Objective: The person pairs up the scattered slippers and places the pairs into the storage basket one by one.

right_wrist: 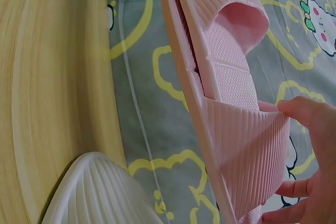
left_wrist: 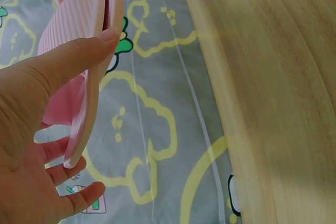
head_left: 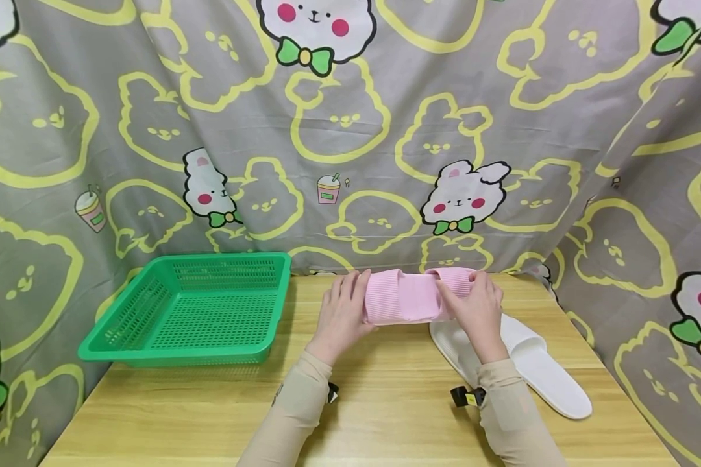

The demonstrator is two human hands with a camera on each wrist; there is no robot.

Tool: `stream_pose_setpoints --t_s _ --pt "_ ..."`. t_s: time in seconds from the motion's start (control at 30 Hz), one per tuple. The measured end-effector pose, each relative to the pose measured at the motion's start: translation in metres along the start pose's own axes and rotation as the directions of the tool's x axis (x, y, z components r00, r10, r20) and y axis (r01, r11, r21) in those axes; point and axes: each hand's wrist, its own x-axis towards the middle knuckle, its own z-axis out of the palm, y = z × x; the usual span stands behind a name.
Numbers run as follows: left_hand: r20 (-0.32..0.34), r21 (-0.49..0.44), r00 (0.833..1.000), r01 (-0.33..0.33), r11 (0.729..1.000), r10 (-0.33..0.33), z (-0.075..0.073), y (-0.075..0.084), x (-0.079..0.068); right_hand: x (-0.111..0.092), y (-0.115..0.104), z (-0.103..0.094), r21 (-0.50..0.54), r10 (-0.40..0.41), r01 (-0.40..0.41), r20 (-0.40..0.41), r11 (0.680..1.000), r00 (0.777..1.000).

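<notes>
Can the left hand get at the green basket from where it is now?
Likely yes: the green basket stands left of the left hand, with bare table between them. But that hand, like the right hand, grips the pink slippers, so it may need to let go first.

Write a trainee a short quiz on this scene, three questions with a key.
1. What do the left hand and right hand hold?
2. True or false: in the head view, the green basket sits to the left of both hands.
3. The slippers lying on the table are: A green; B white; C black.

Key: 1. Pink slippers. 2. True. 3. B.
</notes>
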Motion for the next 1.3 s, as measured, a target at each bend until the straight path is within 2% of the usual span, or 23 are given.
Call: stream_pose_setpoints --t_s 0.57,0.8,1.03,1.3 --pt "0.054 -0.022 0.999 0.004 1.000 -0.003 -0.0023 0.0028 0.0001 -0.0009 -0.0005 0.0008 -0.019 0.006 -0.006 0.013 1.000 1.000" --pt "0.028 -0.010 1.000 -0.008 1.000 0.008 0.0002 0.0039 -0.0007 -0.0009 -0.0023 0.0014 -0.030 0.015 -0.014 0.026 0.999 1.000" --pt "0.039 -0.009 0.999 -0.001 1.000 0.001 -0.0005 0.0051 -0.0003 -0.0024 -0.0036 0.0009 -0.033 0.013 -0.012 0.030 0.999 0.999" --pt "0.009 -0.002 1.000 -0.017 1.000 0.017 0.0017 0.0057 -0.0006 -0.0024 -0.0025 0.0029 -0.030 0.007 -0.007 0.029 1.000 1.000"
